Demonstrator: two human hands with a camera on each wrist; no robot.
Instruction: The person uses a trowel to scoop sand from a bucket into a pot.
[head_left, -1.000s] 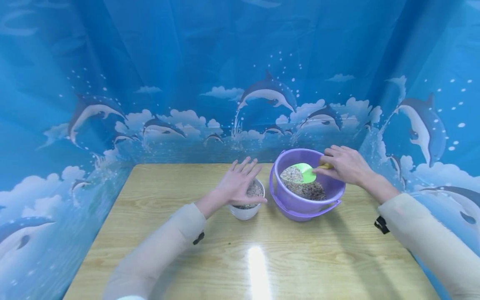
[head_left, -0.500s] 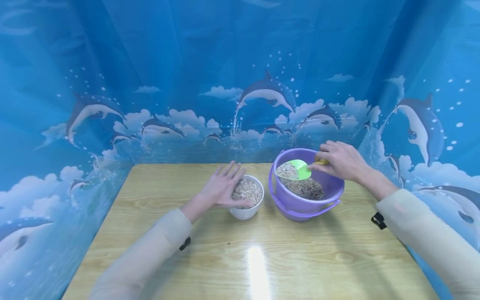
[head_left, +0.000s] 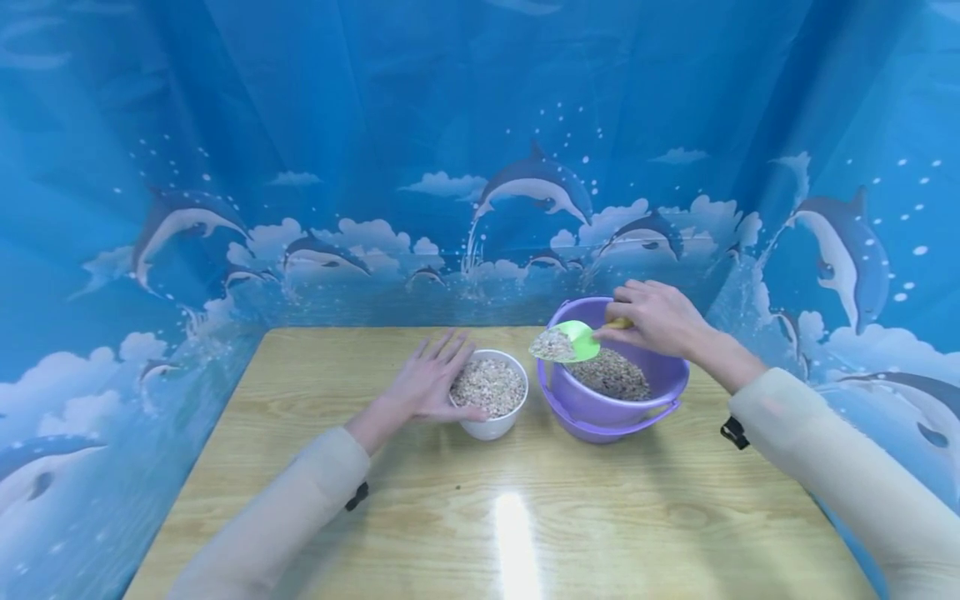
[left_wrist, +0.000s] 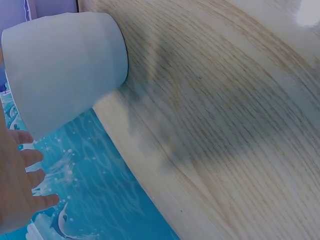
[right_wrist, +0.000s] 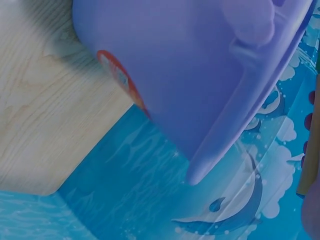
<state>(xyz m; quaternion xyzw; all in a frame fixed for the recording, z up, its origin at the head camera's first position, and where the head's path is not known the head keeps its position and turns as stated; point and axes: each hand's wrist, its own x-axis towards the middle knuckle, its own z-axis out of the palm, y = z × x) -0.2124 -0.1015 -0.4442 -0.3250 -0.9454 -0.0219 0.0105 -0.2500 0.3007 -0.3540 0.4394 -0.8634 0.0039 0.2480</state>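
My right hand (head_left: 652,317) grips the yellow handle (head_left: 619,323) of a small shovel with a green blade (head_left: 582,340). Pale, gravel-like grains (head_left: 552,345) lie heaped at the tip, held over the left rim of a purple bucket (head_left: 611,417). Darker grains (head_left: 611,375) cover the bucket's bottom. To its left stands a white bowl (head_left: 489,428), filled nearly to the rim with similar grains (head_left: 489,385). My left hand (head_left: 423,383) is beside the bowl, fingers straight and spread, thumb at the near rim. In the left wrist view its fingertips are close to the bowl's side (left_wrist: 65,70).
Both containers stand near the back edge of a wooden table (head_left: 420,517). A blue curtain (head_left: 375,167) printed with dolphins hangs behind and on both sides. The bucket's handle (head_left: 637,427) hangs down in front.
My left hand has moved left from above the bowl to its left side, uncovering the grains. My right hand has carried the loaded shovel left, from inside the bucket's outline to its left rim.
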